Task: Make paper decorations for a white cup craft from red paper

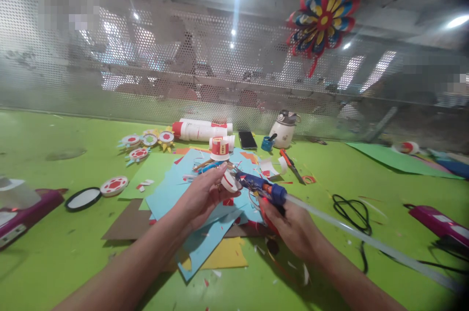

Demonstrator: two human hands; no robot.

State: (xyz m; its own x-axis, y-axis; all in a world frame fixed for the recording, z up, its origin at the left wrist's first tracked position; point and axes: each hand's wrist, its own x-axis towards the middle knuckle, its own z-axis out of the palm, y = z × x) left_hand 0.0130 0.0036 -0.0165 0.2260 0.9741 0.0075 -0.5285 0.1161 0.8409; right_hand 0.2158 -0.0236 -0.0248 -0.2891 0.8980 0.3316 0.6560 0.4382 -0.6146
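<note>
The person's two forearms reach in from the bottom edge, over a green table [44, 272]. The left hand [205, 191] pinches a small white round piece [230, 182], seemingly the base of a paper cup, holding it above the heap of paper. The right hand [296, 228] is wrapped around a blue glue gun [261, 186], its nozzle at the edge of the piece; blur hides whether they touch. A long glue stick [344, 225] trails from the gun's rear.

Four discs at the left, such as the one with yellow points [166, 138], look finished, with coloured trim around their rims. A red-patterned disc [114, 186] lies bare-edged, seemingly untrimmed, and the held piece shows no trim that I can make out, so gluing appears only partly done.

Blue paper [164, 198] and scraps crowd the space beneath the hands, with an upside-down cup [220, 148] just beyond. Behind stand a flask [282, 132] and a blue jar [267, 144], near a phone [247, 140]. An orange cutter [289, 161] and a looped black cable [353, 213] could hinder the right arm.
</note>
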